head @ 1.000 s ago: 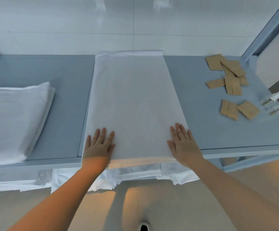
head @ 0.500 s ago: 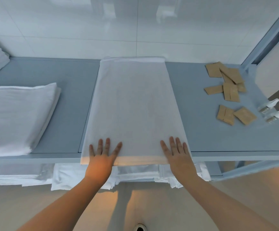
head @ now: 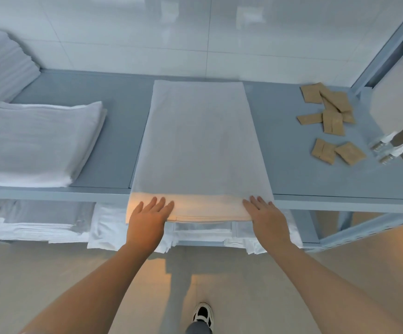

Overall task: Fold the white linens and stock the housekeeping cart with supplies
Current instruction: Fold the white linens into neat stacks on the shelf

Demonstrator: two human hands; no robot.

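A long white linen (head: 199,141) lies folded lengthwise across the grey cart top (head: 113,131), its near end hanging a little over the front edge. My left hand (head: 149,216) rests flat on the linen's near left corner, fingers straight. At the near right corner my right hand (head: 265,214) lies flat in the same way. Neither hand grips the cloth.
A folded white stack (head: 34,141) sits at the left, more white linen (head: 0,66) behind it. Several brown paper packets (head: 330,116) and two small clear bottles (head: 388,150) lie at the right. Folded linens (head: 39,222) fill the lower shelf. A grey frame post (head: 388,44) rises at the right.
Both hands slid toward me along the linen, from the cart top to its overhanging near edge. The view has pulled back and tilted down.
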